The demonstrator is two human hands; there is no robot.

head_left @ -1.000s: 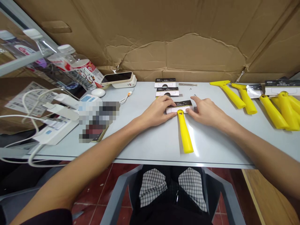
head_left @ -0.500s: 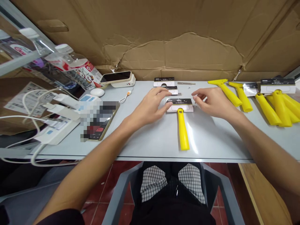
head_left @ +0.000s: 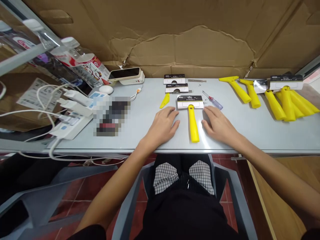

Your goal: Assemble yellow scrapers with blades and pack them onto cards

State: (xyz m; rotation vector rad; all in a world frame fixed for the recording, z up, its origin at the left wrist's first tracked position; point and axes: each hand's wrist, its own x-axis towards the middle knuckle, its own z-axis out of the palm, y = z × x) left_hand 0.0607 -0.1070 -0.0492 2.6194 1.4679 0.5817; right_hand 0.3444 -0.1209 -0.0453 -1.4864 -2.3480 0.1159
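A yellow handle point(head_left: 193, 126) lies on the grey table, its narrow end at a black-and-white card point(head_left: 190, 102). Left of it my left hand point(head_left: 163, 126) rests on the tabletop with nothing in it, fingers apart. My right hand point(head_left: 218, 124) lies on the other side, also holding nothing, its fingertips near the card's right edge. A screwdriver point(head_left: 215, 101) with a clear purple handle is just beyond my right hand. Beyond my left hand are a small yellow piece point(head_left: 165, 100) and two more cards, one point(head_left: 176, 88) in front of the other point(head_left: 174, 79).
Several yellow scraper handles point(head_left: 287, 103) and cards lie at the right. A metal strip point(head_left: 197, 80) is at the back. To the left are a pixelated phone point(head_left: 113, 116), a white mouse point(head_left: 106, 89), a power strip point(head_left: 72, 125) with cables, and bottles point(head_left: 91, 70).
Both hands have drawn back toward me and lowered to the table beside the handle. The small yellow piece and the screwdriver now show. The whole view has shifted slightly.
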